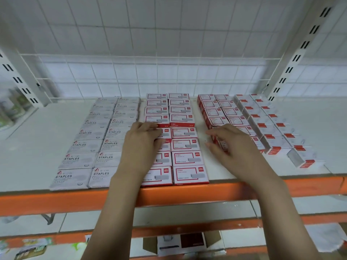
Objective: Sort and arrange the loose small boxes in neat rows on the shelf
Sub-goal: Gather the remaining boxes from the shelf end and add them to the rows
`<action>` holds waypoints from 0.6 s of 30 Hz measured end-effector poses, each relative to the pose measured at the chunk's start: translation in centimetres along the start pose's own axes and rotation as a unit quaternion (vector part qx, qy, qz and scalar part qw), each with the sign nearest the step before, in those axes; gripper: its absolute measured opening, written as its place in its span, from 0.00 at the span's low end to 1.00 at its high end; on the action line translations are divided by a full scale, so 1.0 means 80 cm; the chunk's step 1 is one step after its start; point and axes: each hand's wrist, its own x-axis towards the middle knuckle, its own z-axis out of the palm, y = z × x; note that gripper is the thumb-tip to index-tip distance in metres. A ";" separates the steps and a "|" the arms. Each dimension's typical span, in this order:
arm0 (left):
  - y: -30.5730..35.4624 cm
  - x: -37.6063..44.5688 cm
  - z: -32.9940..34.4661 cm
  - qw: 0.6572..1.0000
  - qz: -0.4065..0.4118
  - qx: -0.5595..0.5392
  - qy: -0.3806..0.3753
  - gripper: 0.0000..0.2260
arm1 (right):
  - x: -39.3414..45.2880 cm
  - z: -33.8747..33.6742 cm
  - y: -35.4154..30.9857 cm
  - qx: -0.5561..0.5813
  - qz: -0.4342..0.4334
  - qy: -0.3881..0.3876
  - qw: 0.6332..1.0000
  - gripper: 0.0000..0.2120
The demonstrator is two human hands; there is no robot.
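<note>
On the flat white shelf board with an orange front edge (187, 194), the left hand (139, 145) lies palm down with its fingers nearly straight, resting on the left column of red-and-white cardboard boxes (185, 145); it presses on them without curling round any. These boxes run in two columns from the shelf's front edge back toward the white wire grid panel (150, 72), and the right column sits in the gap between the two hands. The right hand (232, 145) hovers with fingers loosely bent and spread, fingertips touching or just over the near end of the smaller red-and-white boxes (216, 113); whether it actually grips one cannot be told, since the hand hides the boxes beneath it. To the outside of the left hand lie two columns of grey boxes printed STAPLES (90, 147), close together and lined up front to back. To the outside of the right hand lie two columns of white boxes with red end flaps (272, 128), the nearest ones slightly askew. A slotted white upright post (300, 51) stands well beyond the right hand, at the shelf's back corner.
</note>
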 end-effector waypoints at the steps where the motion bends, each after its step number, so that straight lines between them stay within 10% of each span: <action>1: -0.001 0.002 0.002 1.000 0.006 -0.001 0.002 0.08 | 0.000 0.000 0.000 0.000 0.001 0.002 1.000 0.15; 18: 0.095 0.030 0.014 0.997 0.029 -0.038 -0.059 0.15 | -0.030 -0.033 0.043 -0.002 0.049 0.036 0.998 0.17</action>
